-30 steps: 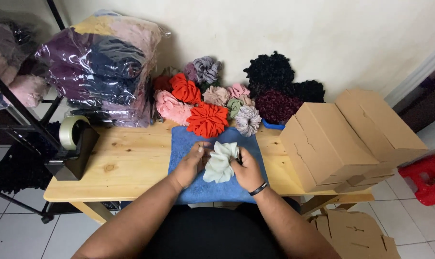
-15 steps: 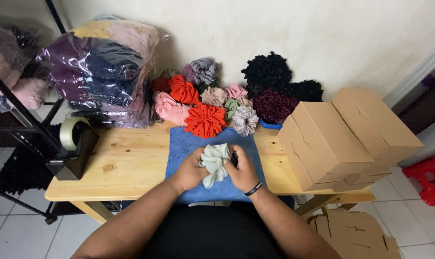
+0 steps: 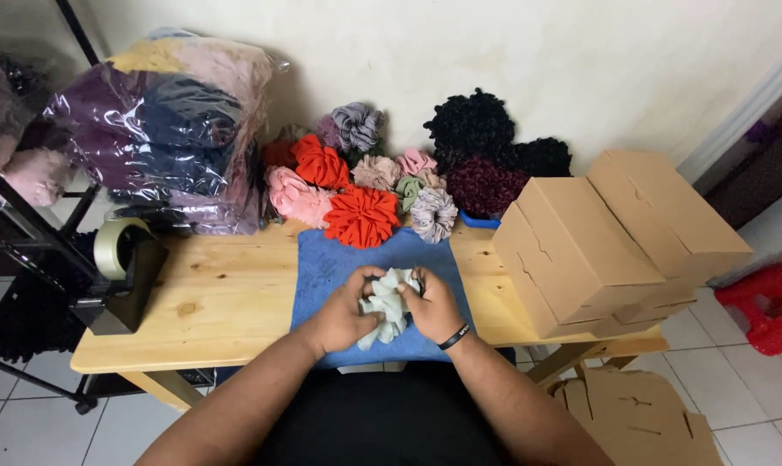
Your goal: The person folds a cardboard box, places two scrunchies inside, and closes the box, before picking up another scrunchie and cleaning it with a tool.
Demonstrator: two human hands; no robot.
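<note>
A pale green fabric scrunchie [image 3: 387, 304] is bunched up between both hands over a blue towel [image 3: 331, 263] on the wooden table [image 3: 223, 298]. My left hand [image 3: 344, 312] grips its left side with fingers curled around the cloth. My right hand [image 3: 434, 307], with a black wristband, clamps the right side, and much of the scrunchie is hidden under the fingers.
Several scrunchies, red [image 3: 361, 216], pink [image 3: 298, 197], grey [image 3: 432, 212] and dark ones [image 3: 482, 129], lie piled against the wall. Plastic bags of fabric [image 3: 171, 129] stand at the left, a tape dispenser [image 3: 119, 267] at the left edge, cardboard boxes [image 3: 598, 242] at the right.
The scrunchie was spread out and is now squeezed smaller between the hands, which have closed in toward each other. The view has shifted slightly.
</note>
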